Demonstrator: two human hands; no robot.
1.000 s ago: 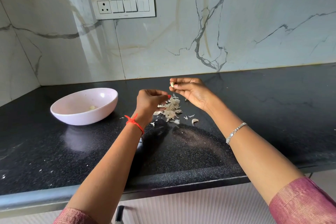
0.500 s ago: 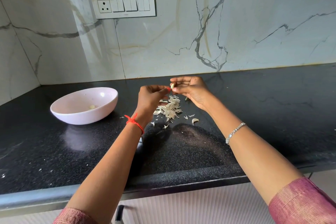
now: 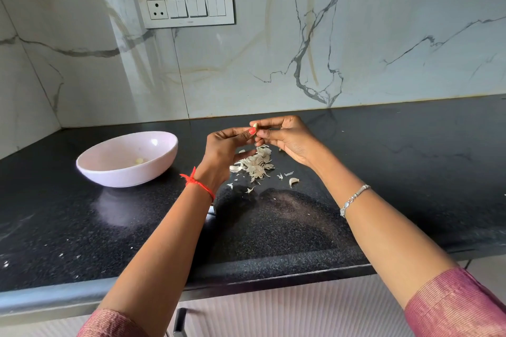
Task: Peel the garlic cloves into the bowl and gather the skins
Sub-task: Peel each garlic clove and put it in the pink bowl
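Both hands meet above the black counter [image 3: 273,230]. My right hand [image 3: 287,138] pinches a small garlic clove [image 3: 255,126] between thumb and fingertips. My left hand [image 3: 224,149] has its thumb and forefinger at the same clove, the red thumbnail against it. Below the hands lies a pile of pale garlic skins [image 3: 256,163]. One loose clove-shaped piece [image 3: 293,181] lies to the right of the pile. A pale pink bowl [image 3: 109,172] stands to the left with a peeled clove [image 3: 139,160] inside.
The marble wall and a switch panel [image 3: 189,8] rise behind the counter. Small skin scraps [image 3: 247,189] are scattered in front of the pile. The counter's front edge [image 3: 246,276] runs under my forearms, with a cabinet handle [image 3: 179,320] below.
My left hand has moved right and up from the skin pile until its thumb and forefinger met the clove in my right hand. The right hand has stayed nearly still.
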